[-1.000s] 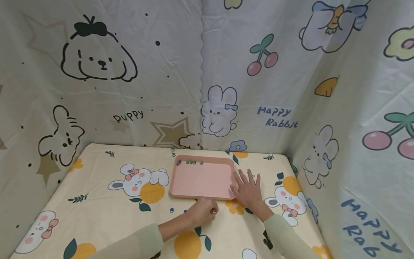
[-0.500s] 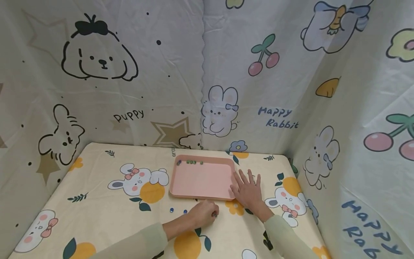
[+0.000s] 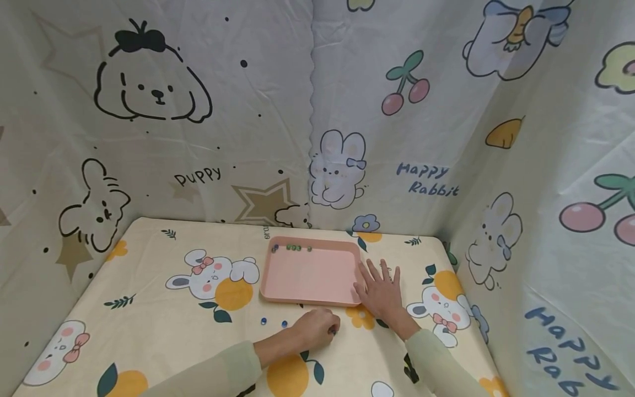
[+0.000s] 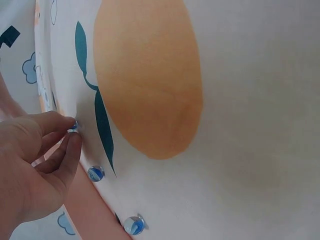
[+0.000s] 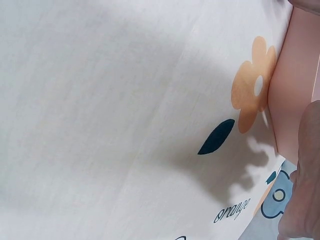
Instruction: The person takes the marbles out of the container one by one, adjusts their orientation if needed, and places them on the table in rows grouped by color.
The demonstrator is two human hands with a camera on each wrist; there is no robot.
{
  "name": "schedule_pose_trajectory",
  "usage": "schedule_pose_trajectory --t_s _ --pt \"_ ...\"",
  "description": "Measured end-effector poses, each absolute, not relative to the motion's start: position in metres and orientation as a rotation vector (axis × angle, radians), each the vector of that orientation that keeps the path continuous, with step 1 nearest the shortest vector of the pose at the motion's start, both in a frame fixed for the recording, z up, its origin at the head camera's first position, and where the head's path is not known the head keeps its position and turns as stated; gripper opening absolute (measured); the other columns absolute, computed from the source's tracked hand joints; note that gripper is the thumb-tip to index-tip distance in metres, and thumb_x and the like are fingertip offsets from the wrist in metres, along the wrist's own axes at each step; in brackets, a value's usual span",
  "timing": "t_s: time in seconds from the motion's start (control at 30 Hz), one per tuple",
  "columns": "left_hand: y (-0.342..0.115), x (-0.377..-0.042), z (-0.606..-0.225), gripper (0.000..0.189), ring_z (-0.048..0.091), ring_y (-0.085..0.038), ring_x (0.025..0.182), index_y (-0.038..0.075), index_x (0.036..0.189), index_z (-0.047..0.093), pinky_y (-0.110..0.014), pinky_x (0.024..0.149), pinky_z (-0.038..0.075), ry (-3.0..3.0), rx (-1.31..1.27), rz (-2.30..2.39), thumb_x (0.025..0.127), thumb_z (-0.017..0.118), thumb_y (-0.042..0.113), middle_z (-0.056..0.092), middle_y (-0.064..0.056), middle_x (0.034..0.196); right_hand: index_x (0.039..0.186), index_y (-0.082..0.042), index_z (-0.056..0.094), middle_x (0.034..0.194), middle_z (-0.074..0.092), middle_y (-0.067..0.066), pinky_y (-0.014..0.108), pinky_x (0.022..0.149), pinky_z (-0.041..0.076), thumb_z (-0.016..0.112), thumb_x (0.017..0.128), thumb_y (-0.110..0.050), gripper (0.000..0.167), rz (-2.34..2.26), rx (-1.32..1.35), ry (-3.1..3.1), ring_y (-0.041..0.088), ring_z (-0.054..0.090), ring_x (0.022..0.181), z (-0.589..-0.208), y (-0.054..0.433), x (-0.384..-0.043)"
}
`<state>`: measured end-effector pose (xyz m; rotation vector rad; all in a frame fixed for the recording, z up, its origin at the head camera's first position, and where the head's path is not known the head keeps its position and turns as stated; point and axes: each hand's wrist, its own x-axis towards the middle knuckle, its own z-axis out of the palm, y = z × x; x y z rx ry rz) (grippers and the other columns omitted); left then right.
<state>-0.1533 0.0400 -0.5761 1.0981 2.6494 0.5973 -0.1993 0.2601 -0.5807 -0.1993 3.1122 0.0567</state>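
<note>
My left hand (image 3: 315, 329) is just in front of the tray. In the left wrist view its thumb and finger pinch a clear glass marble (image 4: 73, 125) with blue inside, close to the cloth. Two more blue marbles lie on the cloth to its left: a nearer marble (image 3: 284, 323) and a farther marble (image 3: 263, 321). The pink tray (image 3: 310, 300) holds several marbles along its back side, green marbles (image 3: 294, 248) in a row and dark bluish marbles (image 3: 275, 249) in the back left corner. My right hand (image 3: 382, 295) rests with spread fingers at the tray's right edge.
A cream cloth (image 3: 163, 336) printed with rabbits, oranges and leaves covers the table. Behind and at both sides hang pale printed curtains (image 3: 268, 138), which meet the table at its back edge.
My left hand has slid a little to the right along the tray's front, with the marble in its fingers. My right hand and the tray have stayed put.
</note>
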Motion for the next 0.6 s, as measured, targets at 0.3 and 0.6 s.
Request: schedule_pose_trajectory --t_s 0.3,0.6 --pt "0.042 -0.155 -0.575 0.015 0.048 -0.004 0.067 0.016 0.095 0.072 -0.015 0.061 0.044 2.623 0.995 0.614 0.085 0.078 0.006 0.054 0.01 0.076 0.158 -0.02 0.032 0.16 0.029 0.012 0.07 0.112 0.002 0.043 0.101 -0.054 0.067 0.033 -0.21 3.124 0.045 0.015 0.147 -0.581 0.26 -0.199" --pt "0.034 -0.16 -0.55 0.012 0.05 -0.006 0.069 0.014 0.103 0.072 -0.019 0.063 0.046 2.589 0.917 0.697 0.091 0.074 0.015 0.057 0.01 0.08 0.157 -0.021 0.032 0.161 0.029 0.011 0.07 0.112 0.002 0.041 0.101 -0.054 0.066 0.041 -0.213 3.121 0.045 0.015 0.147 -0.581 0.259 -0.199"
